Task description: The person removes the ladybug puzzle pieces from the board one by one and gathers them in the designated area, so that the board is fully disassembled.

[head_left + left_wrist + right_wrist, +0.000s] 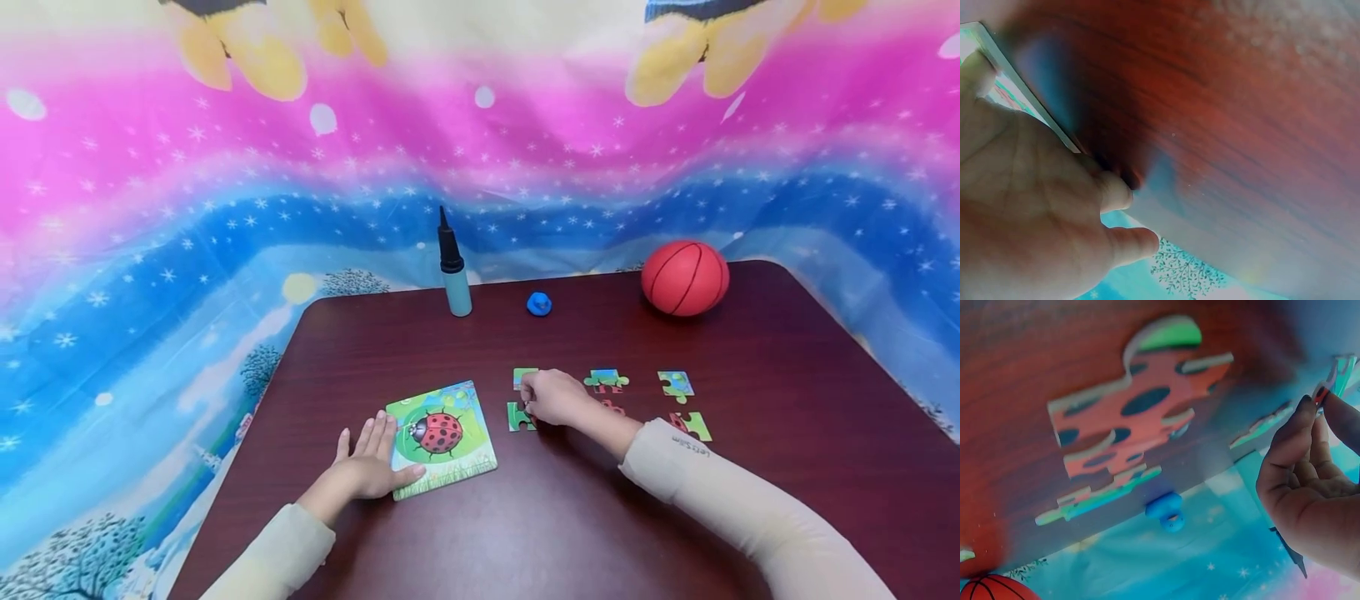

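dark red-brown worktop [570,517] carries a ladybird puzzle board [442,437], and the left hand [367,467] lies flat on its near-left corner, fingers straight. the right hand [551,397] pinches a puzzle piece [520,414] among loose ones. left wrist view: palm [1022,212] on the board's edge (blurred). right wrist view: fingertips [1304,412] nip that piece [1321,394].
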A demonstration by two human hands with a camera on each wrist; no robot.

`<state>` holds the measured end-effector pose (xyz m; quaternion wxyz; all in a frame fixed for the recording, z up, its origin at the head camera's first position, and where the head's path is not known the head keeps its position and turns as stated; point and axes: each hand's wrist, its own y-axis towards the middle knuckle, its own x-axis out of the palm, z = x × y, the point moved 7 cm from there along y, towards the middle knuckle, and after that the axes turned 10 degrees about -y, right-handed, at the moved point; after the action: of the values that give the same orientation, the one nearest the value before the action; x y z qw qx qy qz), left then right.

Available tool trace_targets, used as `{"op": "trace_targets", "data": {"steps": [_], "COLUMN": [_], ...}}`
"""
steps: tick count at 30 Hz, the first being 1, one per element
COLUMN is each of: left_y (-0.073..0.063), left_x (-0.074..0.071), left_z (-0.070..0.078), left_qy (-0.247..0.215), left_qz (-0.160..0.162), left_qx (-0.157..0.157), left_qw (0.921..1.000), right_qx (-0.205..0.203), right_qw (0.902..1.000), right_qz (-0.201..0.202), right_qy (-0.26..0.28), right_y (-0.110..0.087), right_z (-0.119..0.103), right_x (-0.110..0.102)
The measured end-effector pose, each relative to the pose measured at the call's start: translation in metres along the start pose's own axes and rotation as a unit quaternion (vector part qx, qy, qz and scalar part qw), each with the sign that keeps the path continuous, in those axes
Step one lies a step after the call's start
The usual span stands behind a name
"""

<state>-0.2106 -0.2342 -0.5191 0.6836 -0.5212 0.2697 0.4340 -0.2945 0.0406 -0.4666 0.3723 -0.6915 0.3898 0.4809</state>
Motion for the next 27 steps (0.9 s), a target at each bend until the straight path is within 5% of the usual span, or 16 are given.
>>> {"op": "trace_targets", "data": {"steps": [9, 13, 17, 20, 24, 27], "left_y": [0.001, -0.002, -0.010, -0.015, -0.019, -0.019], "left_x": [0.002, 0.001, -0.005, -0.014, -0.026, -0.027], "left_z": [-0.002, 0.000, 0.009, 0.025, 0.042, 0.046], "left_qy": [-0.004, 0.001, 0.049, 0.103, 0.132, 0.102], "left_qz": [0.004, 0.006, 0.002, 0.005, 0.028, 0.040], "left_qx": [-0.002, -0.001, -0.015, -0.009, 0.015, 0.030], "left_qw": [1.0000, 1.0000, 0.9987, 0.9946, 0.9908, 0.9935], "right_qx": [0.009, -0.014, -0.099, -0.165, -0.197, -0.191], "right_qw": [0.9992, 0.9957, 0.9693, 0.9493, 0.9482, 0.9471], "right_qz": [-0.016, 0.035, 0.152, 0.187, 0.112, 0.047], "right_qy": [-0.036, -0.084, -0.165, -0.192, -0.223, -0.254], "right_y": [-0.002, -0.007, -0.018, -0.024, -0.022, -0.020], "right_z": [0.001, -0.008, -0.036, -0.062, -0.089, -0.099], "right_x": [0.002, 0.002, -0.005, -0.002, 0.017, 0.031]}}
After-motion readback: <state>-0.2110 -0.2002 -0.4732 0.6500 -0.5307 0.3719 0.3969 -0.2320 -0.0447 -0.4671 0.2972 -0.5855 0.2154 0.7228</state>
